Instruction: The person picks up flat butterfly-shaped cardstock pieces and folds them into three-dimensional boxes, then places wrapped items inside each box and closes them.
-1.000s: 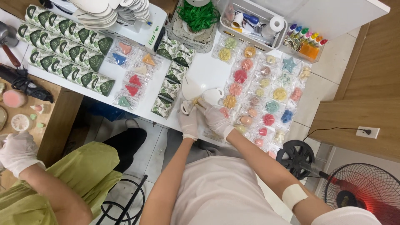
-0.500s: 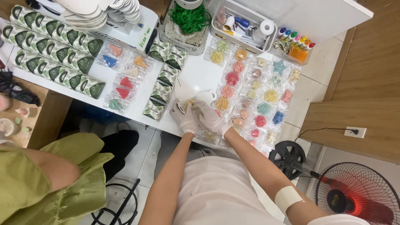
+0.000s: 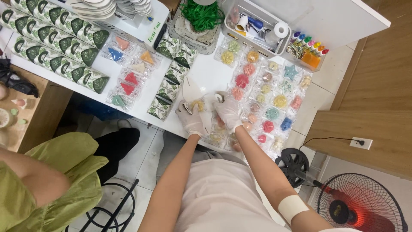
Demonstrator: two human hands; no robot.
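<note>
Both my hands wear white gloves and meet at the near edge of the white table. My left hand and my right hand together grip a clear plastic bag with a small yellow shaped piece inside it. A white paper cone lies just beyond my left hand. Rows of small bagged coloured shapes spread to the right of my right hand. Green leaf-print packets lie to the left of my left hand.
Long rows of green leaf-print boxes fill the table's left. A white organiser tray, paint bottles, green ribbon and stacked plates sit at the back. A person in green sits left. Two fans stand right.
The view has shifted a little, so the table sits higher and further left. My two hands stay together on the bag at the table edge. The other person's gloved hand has left the view.
</note>
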